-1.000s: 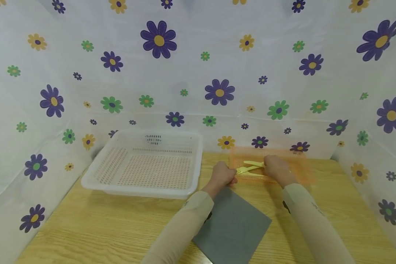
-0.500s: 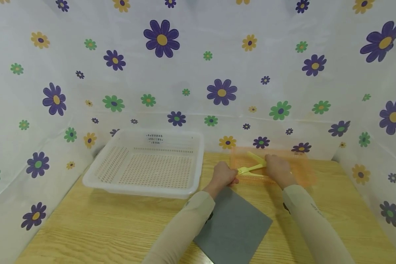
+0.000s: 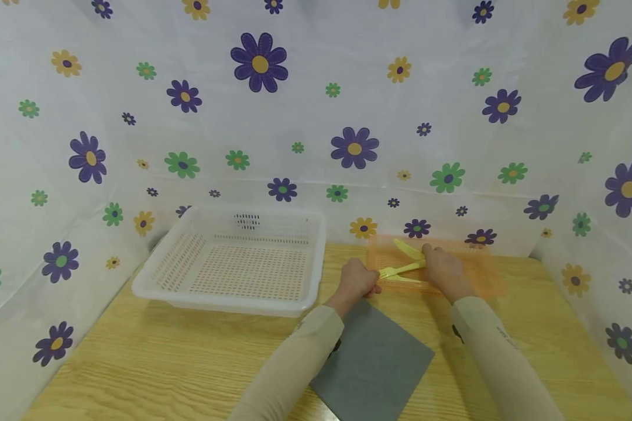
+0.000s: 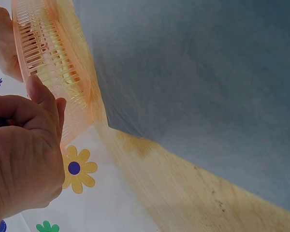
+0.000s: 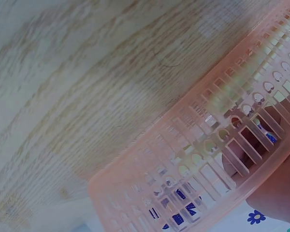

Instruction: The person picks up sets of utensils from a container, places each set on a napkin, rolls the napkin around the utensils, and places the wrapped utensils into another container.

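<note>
White cloth [image 3: 295,111] at the back and sides, with purple, yellow and green flowers all over it. Below it, a yellow-brown wood table [image 3: 189,356]. On the left of the table, a big white basket [image 3: 216,305] with lots of little holes in its bottom and sides. Near the middle, a flat grey sheet [image 3: 374,362], turned on a slant, one corner toward the back.

On the right, close to the back cloth, an orange basket [image 3: 484,269], low and see-through, with slots in its walls. Inside it, toward the left end, a yellow fork [image 3: 403,269], prongs to the left. Behind the fork, a yellow knife [image 3: 408,249], slanting up and away. In front of the fork, one more thin yellow piece [image 3: 408,279].

Right hand [image 3: 445,272] low over the orange basket, on top of the right ends of the fork and knife. From the right wrist, bits of fingers in dim sight through the slots; too hidden to tell if gripping or only near the yellow things.

Left hand [image 3: 356,278] at the near left corner of the orange basket, right beside the prongs. Fingers bent, with thumb and pointing finger pinched on that corner.

On both arms, light tan sleeves [image 3: 295,362].
</note>
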`<control>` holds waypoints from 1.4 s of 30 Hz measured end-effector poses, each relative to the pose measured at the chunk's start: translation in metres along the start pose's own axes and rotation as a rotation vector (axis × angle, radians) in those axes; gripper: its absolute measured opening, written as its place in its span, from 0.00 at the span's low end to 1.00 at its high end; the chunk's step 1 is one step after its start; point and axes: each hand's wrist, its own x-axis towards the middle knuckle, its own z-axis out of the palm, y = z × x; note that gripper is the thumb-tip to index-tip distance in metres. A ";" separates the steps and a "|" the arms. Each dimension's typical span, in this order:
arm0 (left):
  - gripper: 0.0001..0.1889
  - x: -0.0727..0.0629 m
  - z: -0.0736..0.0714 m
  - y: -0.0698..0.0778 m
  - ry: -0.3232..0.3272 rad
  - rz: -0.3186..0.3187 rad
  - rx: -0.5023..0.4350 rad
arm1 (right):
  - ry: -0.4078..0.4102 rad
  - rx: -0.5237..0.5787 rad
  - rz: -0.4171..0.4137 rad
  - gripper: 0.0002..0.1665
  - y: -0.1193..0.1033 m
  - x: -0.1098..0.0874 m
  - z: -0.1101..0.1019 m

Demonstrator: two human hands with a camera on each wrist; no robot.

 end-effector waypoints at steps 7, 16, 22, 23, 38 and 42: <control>0.20 -0.002 -0.001 0.002 0.001 -0.017 0.005 | -0.006 -0.008 0.001 0.11 -0.001 -0.001 0.001; 0.21 -0.002 -0.001 0.003 0.000 -0.032 0.013 | -0.013 0.000 -0.012 0.12 0.001 0.001 0.001; 0.21 -0.001 0.000 0.003 0.000 -0.032 -0.002 | -0.026 -0.007 0.004 0.14 0.000 0.003 0.001; 0.21 -0.001 0.000 0.003 0.000 -0.033 -0.002 | -0.027 -0.007 0.006 0.14 0.000 0.004 0.002; 0.22 0.002 0.000 0.001 -0.007 -0.032 -0.003 | -0.007 -0.011 0.000 0.15 -0.001 0.003 0.001; 0.22 0.004 -0.001 0.000 -0.020 -0.049 -0.024 | 0.015 -0.023 -0.040 0.12 -0.001 0.003 0.000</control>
